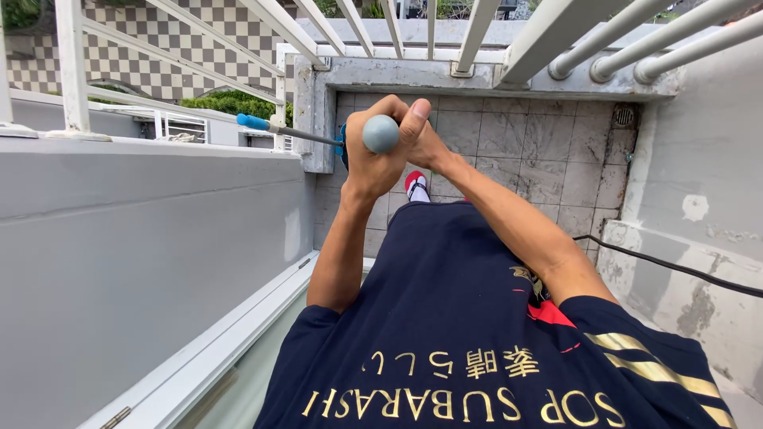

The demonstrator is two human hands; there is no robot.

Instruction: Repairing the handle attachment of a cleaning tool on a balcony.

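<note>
Looking down from the head cam, both hands are clenched around a pole with a smooth, rounded grey end cap (381, 133). The left hand (370, 159) wraps it from below, and the right hand (417, 135) is closed beside it, thumb up. A thin metal rod with a blue plastic tip (254, 121) pokes out leftward over the grey painted ledge (151, 206). Matte grey floor tiles (524, 159) sit below. What's behind the fists is hidden, so I can't tell how the rod joins the pole.
</note>
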